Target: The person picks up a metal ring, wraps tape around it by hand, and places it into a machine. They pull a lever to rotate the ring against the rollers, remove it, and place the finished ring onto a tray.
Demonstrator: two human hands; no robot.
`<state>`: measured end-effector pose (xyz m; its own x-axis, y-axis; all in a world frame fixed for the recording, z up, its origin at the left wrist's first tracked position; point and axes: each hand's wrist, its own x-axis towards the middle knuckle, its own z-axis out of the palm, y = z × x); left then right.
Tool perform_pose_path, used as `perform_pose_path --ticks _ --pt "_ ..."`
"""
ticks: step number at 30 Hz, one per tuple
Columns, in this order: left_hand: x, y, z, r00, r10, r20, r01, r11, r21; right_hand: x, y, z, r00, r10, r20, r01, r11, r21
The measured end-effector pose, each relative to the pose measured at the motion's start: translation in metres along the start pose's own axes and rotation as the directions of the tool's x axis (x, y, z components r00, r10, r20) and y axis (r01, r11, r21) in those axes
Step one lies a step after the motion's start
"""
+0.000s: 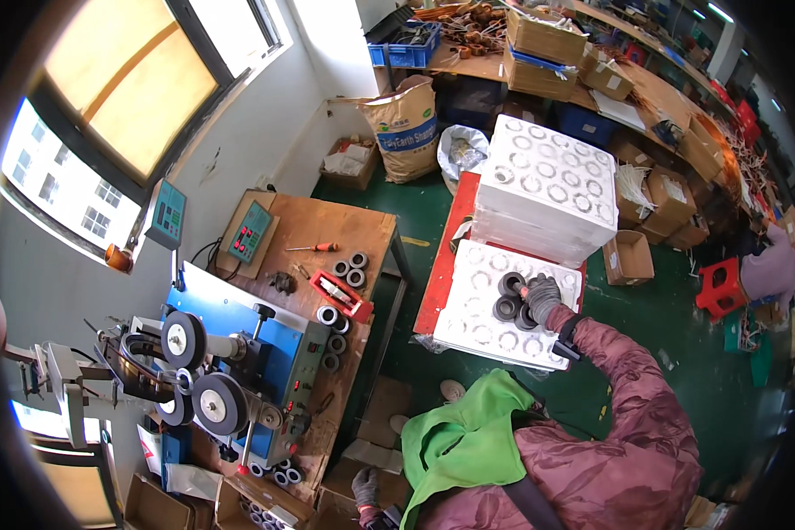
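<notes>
My right hand [546, 299], in a grey glove with bare fingertips, reaches over a white foam tray [468, 322]. Its fingers close on one of a few dark rings [507, 307] that stand out on the tray. Round recesses with ring shapes cover the tray's top. Low in the view, beside the workbench, hangs my left hand [366, 486], also in a grey glove. It is small there and its fingers are hard to make out; nothing shows in it. A coil winding machine [216, 389] with black rollers stands on the bench to the left.
A taller stack of foam trays [548, 190] rises behind the tray on a red platform [442, 274]. The wooden bench [362, 238] holds loose rings [355, 277], a screwdriver [314, 247] and a control box [249, 231]. Cardboard boxes [629, 258] line the right; a person [768, 265] sits farther off.
</notes>
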<state>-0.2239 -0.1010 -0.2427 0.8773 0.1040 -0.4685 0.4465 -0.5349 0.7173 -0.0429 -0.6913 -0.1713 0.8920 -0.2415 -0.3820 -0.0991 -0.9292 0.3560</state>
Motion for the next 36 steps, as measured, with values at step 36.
perform_pose_path --ticks 36 --pt "-0.005 0.015 0.022 0.987 -0.134 0.086 0.139 0.989 -0.058 -0.031 0.070 0.008 0.842 0.151 -0.517 0.196 0.808 0.556"
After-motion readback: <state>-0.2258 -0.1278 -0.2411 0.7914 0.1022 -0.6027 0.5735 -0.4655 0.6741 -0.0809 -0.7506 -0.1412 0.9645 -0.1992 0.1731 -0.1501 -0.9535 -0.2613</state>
